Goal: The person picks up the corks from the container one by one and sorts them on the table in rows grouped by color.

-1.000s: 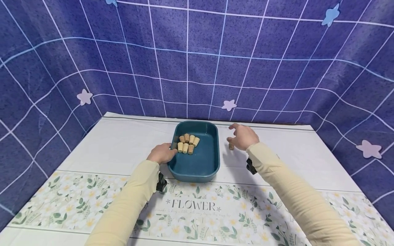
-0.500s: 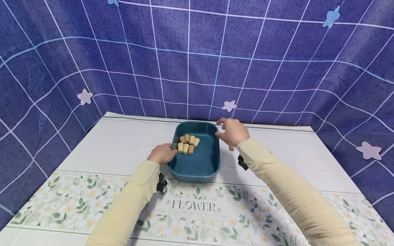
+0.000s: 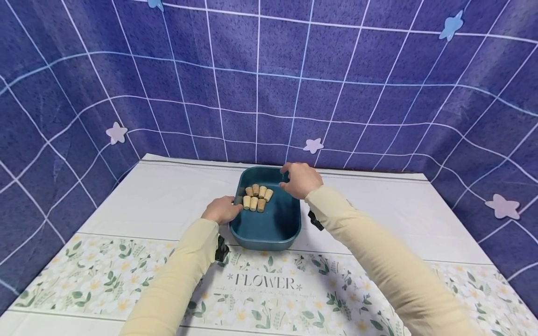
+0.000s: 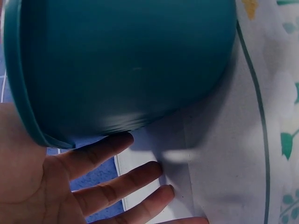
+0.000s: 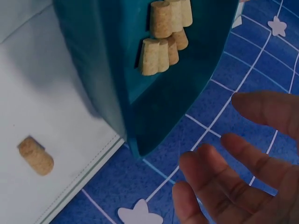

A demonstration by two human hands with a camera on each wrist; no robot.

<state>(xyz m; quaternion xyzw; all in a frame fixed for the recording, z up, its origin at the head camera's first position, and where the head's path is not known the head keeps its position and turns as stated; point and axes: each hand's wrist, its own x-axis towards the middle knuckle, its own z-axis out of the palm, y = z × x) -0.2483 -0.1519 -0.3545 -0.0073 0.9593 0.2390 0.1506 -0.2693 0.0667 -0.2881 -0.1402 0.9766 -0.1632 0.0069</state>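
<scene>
A deep teal plastic tray (image 3: 269, 235) stands on the table, with several tapered cork stoppers (image 3: 254, 202) gathered in its left half. At the tray's left wall, my left hand (image 3: 221, 210) holds the rim, its thumb over the edge and its fingers outside below, as the left wrist view shows. My right hand (image 3: 300, 180) hovers over the tray's right back edge, fingers spread and holding nothing. One loose cork stopper (image 5: 36, 156) lies on the table beside the tray in the right wrist view; in the head view my right arm hides it.
A white table cover (image 3: 176, 186) with a floral printed band (image 3: 138, 275) lies under the tray. Close behind the table hangs a blue-purple curtain (image 3: 235, 107) with grid lines and stars, also closing in both sides.
My right hand has moved left, from above the loose cork stopper to over the tray's right back edge. My left hand, the tray and the corks inside it have stayed put.
</scene>
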